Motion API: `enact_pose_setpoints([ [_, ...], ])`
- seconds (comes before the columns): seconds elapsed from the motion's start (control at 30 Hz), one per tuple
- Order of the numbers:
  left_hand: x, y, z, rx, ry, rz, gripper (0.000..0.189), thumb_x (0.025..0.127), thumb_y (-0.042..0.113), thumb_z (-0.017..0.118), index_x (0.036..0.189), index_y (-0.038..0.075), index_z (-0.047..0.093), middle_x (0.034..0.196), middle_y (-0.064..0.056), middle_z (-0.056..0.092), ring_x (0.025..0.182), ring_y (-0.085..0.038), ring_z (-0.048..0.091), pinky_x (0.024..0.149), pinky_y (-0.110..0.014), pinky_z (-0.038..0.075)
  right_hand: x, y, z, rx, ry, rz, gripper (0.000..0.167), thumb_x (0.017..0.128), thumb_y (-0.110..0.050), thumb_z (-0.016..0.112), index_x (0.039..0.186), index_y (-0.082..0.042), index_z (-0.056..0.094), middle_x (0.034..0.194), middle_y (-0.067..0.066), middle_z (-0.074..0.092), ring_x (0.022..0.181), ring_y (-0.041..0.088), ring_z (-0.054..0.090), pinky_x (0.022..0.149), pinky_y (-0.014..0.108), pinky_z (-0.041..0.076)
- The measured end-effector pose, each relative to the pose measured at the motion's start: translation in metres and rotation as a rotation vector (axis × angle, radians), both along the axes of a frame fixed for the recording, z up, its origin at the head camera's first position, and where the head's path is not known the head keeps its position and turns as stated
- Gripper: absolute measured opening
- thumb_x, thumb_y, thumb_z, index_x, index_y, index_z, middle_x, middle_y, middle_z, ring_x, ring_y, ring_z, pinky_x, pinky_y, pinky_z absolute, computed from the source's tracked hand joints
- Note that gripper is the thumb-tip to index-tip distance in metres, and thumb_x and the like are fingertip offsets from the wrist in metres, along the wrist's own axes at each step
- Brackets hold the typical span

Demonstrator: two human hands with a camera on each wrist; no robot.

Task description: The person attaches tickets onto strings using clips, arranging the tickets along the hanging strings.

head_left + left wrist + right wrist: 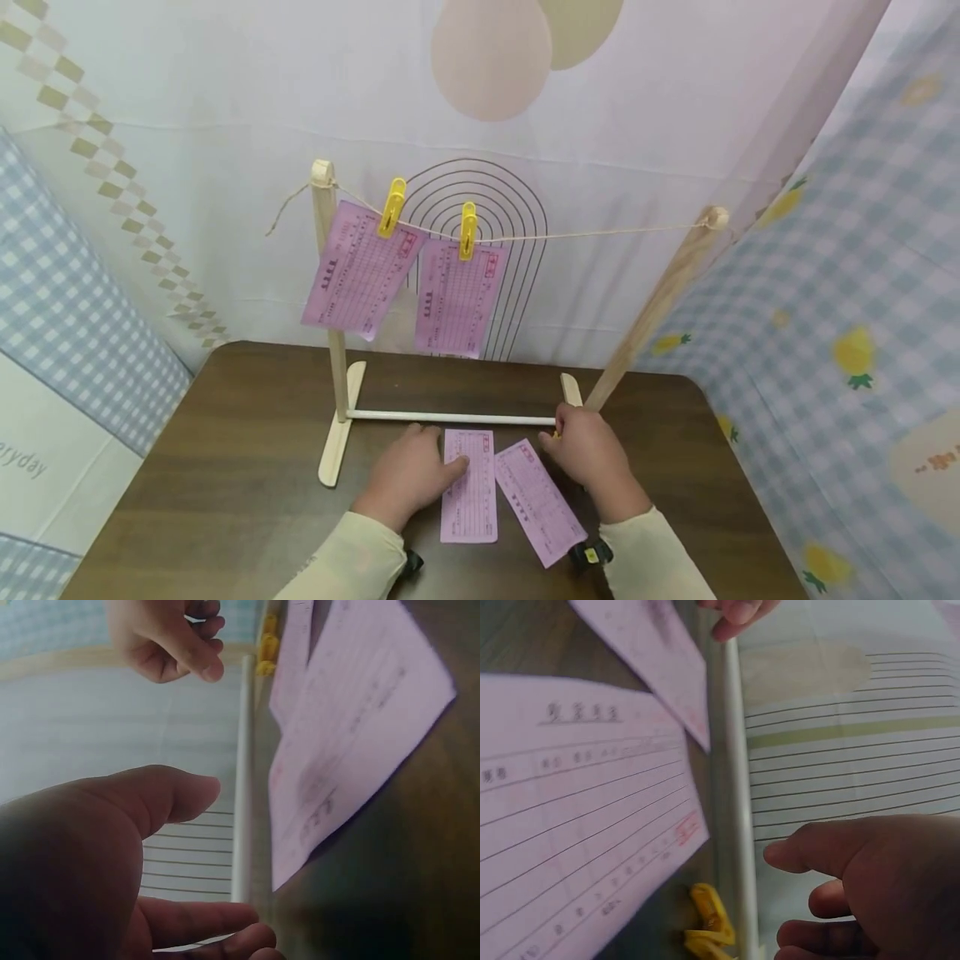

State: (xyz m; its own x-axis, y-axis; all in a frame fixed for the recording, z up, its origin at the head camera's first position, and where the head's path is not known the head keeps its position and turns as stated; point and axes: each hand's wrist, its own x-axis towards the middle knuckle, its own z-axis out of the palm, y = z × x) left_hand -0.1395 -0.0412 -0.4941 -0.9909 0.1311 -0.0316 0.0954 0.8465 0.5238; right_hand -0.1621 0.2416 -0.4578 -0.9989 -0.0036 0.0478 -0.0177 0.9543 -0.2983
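Two pink printed slips lie on the table: a left slip [469,517], set straight, and a right slip [542,508], turned at an angle. My left hand [412,473] is beside the left slip, its thumb over the paper; in the left wrist view thumb and fingers are apart with nothing between them. Near the right foot of a wooden stand, my right hand [594,450] hovers above yellow clothespins [711,915], fingers loosely bent and holding nothing. The head view mostly hides these pins behind that hand.
A string [600,233] runs between the stand's left post [324,200] and right post [660,300]. From it hang two more pink slips, one [360,275] at left and one [453,308] nearer the middle, each under a yellow clothespin [468,232]. A white crossbar [450,417] joins the feet.
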Motion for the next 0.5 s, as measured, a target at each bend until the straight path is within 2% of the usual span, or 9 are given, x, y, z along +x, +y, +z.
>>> enact_pose_setpoints([
  [0.17,0.003,0.007,-0.007,0.018,-0.009,0.018,0.086,0.089,0.060,0.086,0.145,-0.002,0.068,0.135,-0.022,0.070,0.113,-0.041,0.075,0.099,-0.061,0.062,-0.005,0.000,-0.011,0.062,-0.023,-0.010,0.030,0.097,-0.028,0.086,0.087,-0.013,0.062,0.073,0.002,0.059,0.062,0.019,0.056,0.054,0.036,0.043],
  [0.3,0.004,0.010,-0.013,-0.003,-0.017,0.014,0.090,0.085,0.061,0.089,0.145,-0.002,0.066,0.135,-0.023,0.067,0.108,-0.040,0.074,0.095,-0.061,0.063,-0.007,0.001,-0.017,0.092,-0.038,-0.008,0.026,0.098,-0.027,0.085,0.090,-0.013,0.065,0.074,0.001,0.061,0.062,0.019,0.057,0.055,0.038,0.045],
  [0.5,0.002,0.008,-0.017,-0.024,-0.001,-0.006,0.089,0.083,0.049,0.095,0.146,-0.004,0.063,0.129,-0.022,0.066,0.097,-0.034,0.073,0.087,-0.057,0.063,-0.009,0.001,-0.023,0.116,-0.026,0.009,0.027,0.098,-0.025,0.085,0.085,-0.017,0.062,0.075,-0.001,0.062,0.064,0.020,0.058,0.055,0.040,0.045],
])
